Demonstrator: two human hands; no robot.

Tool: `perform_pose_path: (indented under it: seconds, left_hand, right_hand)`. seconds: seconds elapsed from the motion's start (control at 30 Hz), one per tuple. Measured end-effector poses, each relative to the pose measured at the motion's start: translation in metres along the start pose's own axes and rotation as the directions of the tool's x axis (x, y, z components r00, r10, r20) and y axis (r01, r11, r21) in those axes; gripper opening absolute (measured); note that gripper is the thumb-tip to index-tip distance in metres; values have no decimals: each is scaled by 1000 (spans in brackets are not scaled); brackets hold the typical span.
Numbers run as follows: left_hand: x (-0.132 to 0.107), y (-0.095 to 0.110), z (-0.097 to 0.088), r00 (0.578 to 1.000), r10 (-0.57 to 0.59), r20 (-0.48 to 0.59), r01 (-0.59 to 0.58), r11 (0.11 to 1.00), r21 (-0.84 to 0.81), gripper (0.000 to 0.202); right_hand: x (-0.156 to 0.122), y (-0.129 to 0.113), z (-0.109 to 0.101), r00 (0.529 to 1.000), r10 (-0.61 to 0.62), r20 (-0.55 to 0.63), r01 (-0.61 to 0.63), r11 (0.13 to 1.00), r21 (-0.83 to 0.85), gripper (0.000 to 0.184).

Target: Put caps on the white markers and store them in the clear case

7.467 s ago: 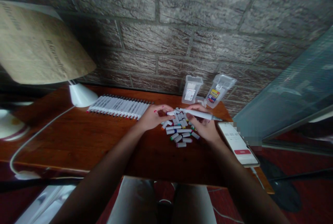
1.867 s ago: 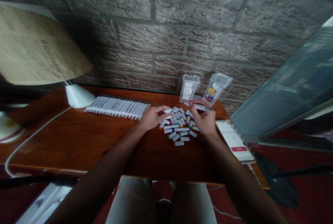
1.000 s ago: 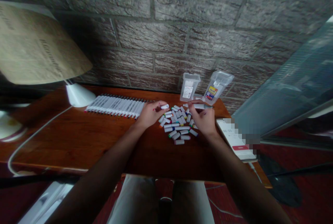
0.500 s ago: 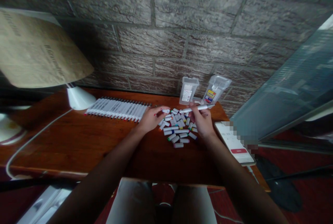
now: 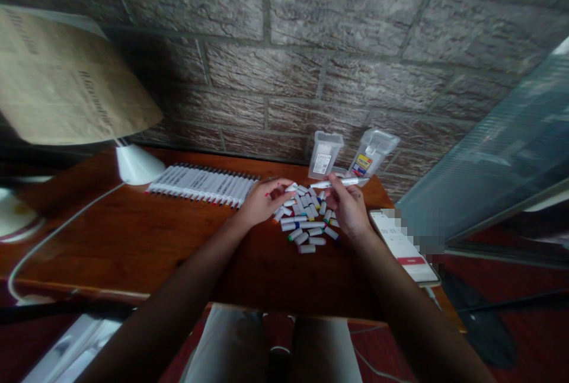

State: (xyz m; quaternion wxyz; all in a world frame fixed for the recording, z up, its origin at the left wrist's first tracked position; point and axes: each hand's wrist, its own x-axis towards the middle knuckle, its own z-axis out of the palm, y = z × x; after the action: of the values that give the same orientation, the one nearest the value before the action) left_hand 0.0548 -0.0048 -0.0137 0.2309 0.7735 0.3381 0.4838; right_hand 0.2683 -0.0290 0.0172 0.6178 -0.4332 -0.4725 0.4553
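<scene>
My right hand point(image 5: 349, 208) is closed round a white marker pen point(image 5: 336, 183), which lies almost level and points left. My left hand point(image 5: 262, 200) pinches a small white marker cap point(image 5: 291, 187) just left of the pen's tip. Both hands hover over a loose pile of marker caps point(image 5: 306, 223) with coloured ends, spread on the wooden desk point(image 5: 133, 235). A neat row of white markers point(image 5: 202, 184) lies side by side to the left, near the wall.
Two clear plastic marker cases point(image 5: 325, 154) lean against the brick wall behind the pile. A phone point(image 5: 406, 248) with its screen lit lies at the desk's right edge. A lamp with a beige shade point(image 5: 66, 86) and its white cable point(image 5: 53, 235) fill the left.
My right hand has raised the marker and turned it more level. My left hand has picked a cap out of the pile and brought it near the pen's tip.
</scene>
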Motion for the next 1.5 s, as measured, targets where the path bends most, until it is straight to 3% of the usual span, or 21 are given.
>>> perform_pose_path:
  seconds: [0.23,0.47,0.7,0.83,0.97,1.07,1.13,1.2,1.4,1.5]
  left_hand:
    - [0,0,2,1000,11,12,-11,1000,-5,26]
    - [2,-2,1,989,122,78,-122,993,-2,25]
    - [4,-4,2,972,199,124,-201,980,7,25]
    - [4,-2,0,966,210,153,-214,977,10,24]
    - [4,-2,0,959,212,186,-225,973,52,23]
    - [2,-4,1,964,193,184,-209,975,71,24]
    - [2,-6,2,970,176,165,-188,980,60,25]
    - [2,-6,3,976,163,146,-172,984,48,24]
    - [3,-2,1,977,158,143,-167,985,48,24]
    - [3,-2,0,982,132,132,-141,988,56,22]
  right_hand:
    - [-1,-2,1,1000,-2,-12,2,999,36,35]
    - [-2,0,2,999,-43,30,41,996,74,24]
    - [-9,1,1,972,-162,169,183,976,-118,15]
    - [-12,6,3,918,-297,263,363,896,-257,13]
    - [-12,7,-2,877,-335,345,458,800,-387,13]
    - [-5,4,-12,870,-455,188,483,714,-507,12]
    - [1,3,-20,861,-508,5,435,734,-522,15]
    - [5,3,-23,858,-506,-92,401,770,-496,18]
    - [2,6,-15,868,-497,-13,430,764,-481,17]
    - [1,5,-13,881,-472,-39,407,795,-449,17]
